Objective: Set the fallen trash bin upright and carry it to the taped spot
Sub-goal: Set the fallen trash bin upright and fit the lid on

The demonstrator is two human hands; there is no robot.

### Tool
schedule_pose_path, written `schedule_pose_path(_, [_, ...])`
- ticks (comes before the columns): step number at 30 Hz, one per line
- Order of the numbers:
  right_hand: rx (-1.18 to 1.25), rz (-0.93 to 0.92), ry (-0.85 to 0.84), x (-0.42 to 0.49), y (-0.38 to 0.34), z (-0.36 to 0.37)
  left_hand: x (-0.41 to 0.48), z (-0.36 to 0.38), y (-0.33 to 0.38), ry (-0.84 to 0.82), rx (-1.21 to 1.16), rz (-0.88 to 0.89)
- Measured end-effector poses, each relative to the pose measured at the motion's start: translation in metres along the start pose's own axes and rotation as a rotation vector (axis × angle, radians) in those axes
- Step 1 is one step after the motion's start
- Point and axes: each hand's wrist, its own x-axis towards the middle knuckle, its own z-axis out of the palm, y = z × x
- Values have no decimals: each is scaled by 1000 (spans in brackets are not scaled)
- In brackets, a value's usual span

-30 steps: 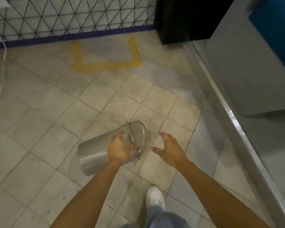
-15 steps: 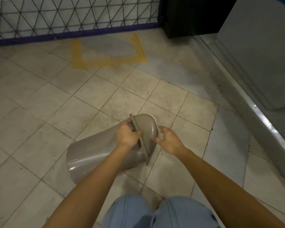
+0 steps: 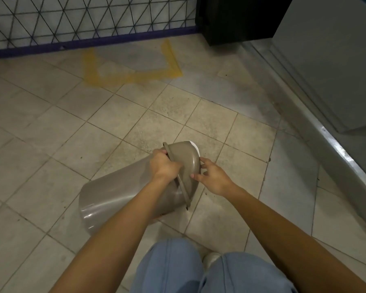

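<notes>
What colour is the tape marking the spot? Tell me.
Yellow tape, worn and patchy, clearest in the head view.

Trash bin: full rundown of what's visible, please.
The trash bin is a grey-brown, smooth, glossy, plastic-looking cylinder with a domed lid and a protruding rim. It lies on its side on the tiled floor, base toward the lower left, lid end up and right. The left hand grips the rim; the right hand touches the lid with its fingertips. It lies well short of the yellow tape.

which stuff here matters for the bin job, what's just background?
Job: trash bin on its side, left hand gripping its rim, right hand at its lid, yellow tape outline.
Background: wire fence, black cabinet, metal rail.
</notes>
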Motion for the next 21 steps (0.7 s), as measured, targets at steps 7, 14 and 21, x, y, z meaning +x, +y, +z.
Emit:
schedule_pose_path(7, [20,-2,-3,-1,-6,-2,-1,-11,5,6,-71,-23])
schedule_pose_path(14, [150,16,-49,-1,-17,-8,1,-38,10,40,-164,-6])
schedule_pose_path(21, [95,95,-61,3,-17,-11,-4,-78,18,17,-357,22])
